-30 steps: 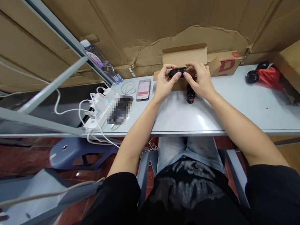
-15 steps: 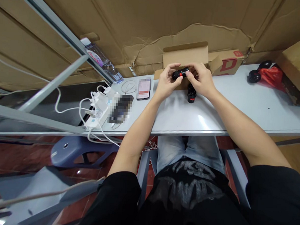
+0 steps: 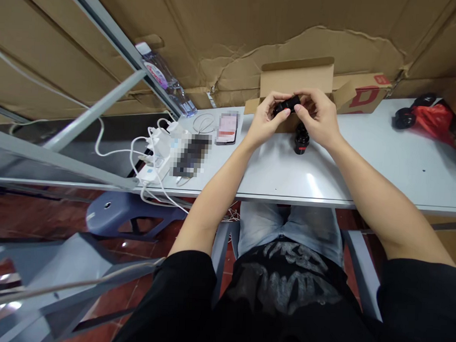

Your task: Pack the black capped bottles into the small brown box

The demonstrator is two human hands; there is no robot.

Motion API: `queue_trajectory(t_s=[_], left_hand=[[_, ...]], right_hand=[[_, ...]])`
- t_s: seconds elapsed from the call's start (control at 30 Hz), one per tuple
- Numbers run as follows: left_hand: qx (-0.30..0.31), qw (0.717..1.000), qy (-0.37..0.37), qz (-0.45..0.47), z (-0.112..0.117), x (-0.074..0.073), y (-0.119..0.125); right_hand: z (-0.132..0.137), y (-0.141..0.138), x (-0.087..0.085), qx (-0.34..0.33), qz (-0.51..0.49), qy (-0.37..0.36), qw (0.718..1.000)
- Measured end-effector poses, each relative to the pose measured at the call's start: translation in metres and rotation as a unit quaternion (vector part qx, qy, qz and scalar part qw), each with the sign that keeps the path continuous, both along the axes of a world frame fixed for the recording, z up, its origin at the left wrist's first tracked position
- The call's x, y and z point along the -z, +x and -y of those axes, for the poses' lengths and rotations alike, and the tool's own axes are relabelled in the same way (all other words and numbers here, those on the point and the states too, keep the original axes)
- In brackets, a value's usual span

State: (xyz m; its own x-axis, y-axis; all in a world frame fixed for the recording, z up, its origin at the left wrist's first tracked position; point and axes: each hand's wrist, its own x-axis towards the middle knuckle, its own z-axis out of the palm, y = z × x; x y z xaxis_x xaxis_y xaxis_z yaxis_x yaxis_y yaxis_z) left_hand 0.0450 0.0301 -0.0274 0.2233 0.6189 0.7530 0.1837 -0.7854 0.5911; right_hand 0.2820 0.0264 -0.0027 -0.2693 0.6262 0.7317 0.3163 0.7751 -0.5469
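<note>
Our left hand [image 3: 266, 119] and right hand [image 3: 315, 119] meet above the worktop [image 3: 379, 170], and between them we hold a small black object [image 3: 287, 105], just in front of an open cardboard box [image 3: 296, 80]. The left fingers [image 3: 280, 98] curl around one end of the object and the right fingers [image 3: 304, 99] close on the other, so both hands are nearly shut on it and it is lifted off the worktop. Our fingers cover much of it, so its exact form is hard to make out. Just below our right hand, a black cylinder with a red band [image 3: 301, 139] stands upright on the worktop, close to the box but not touching either hand. Further left lie a phone with a pink and white screen [image 3: 227, 128], a coiled white cable [image 3: 203, 123], a second phone [image 3: 191, 155] blurred beyond detail, and a white power strip [image 3: 154, 170] with chargers plugged in and white leads trailing over the edge. A clear plastic water bottle [image 3: 166, 80] lies behind them, against torn cardboard sheeting [image 3: 294, 27]. Toward the right end of the worktop sit a red plastic bag [image 3: 432, 122] and a pair of black rollers [image 3: 404, 118], touching each other.
</note>
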Motion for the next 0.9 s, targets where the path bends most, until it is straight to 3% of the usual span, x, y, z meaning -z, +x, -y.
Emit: queue_trajectory(t_s=[0.23, 0.43, 0.53, 0.73, 0.9], left_hand=[[-0.027, 0.999, 0.028, -0.032, -0.007, 0.009, 0.004], [-0.045, 0.999, -0.004, -0.023, 0.007, -0.003, 0.002], [-0.043, 0.998, 0.016, -0.036, 0.009, -0.006, 0.0], [-0.02, 0.997, 0.063, -0.032, -0.005, 0.004, 0.002], [-0.019, 0.999, 0.032, -0.022, -0.009, 0.007, 0.002]], right_hand=[[-0.001, 0.002, 0.001, 0.027, -0.009, 0.01, 1.0], [-0.003, 0.004, 0.004, 0.012, -0.005, 0.023, 1.0], [-0.005, 0.004, 0.006, 0.013, -0.004, 0.028, 1.0], [0.002, 0.004, 0.001, 0.016, 0.004, 0.038, 0.999], [0.008, 0.003, -0.003, 0.016, 0.008, 0.039, 0.999]])
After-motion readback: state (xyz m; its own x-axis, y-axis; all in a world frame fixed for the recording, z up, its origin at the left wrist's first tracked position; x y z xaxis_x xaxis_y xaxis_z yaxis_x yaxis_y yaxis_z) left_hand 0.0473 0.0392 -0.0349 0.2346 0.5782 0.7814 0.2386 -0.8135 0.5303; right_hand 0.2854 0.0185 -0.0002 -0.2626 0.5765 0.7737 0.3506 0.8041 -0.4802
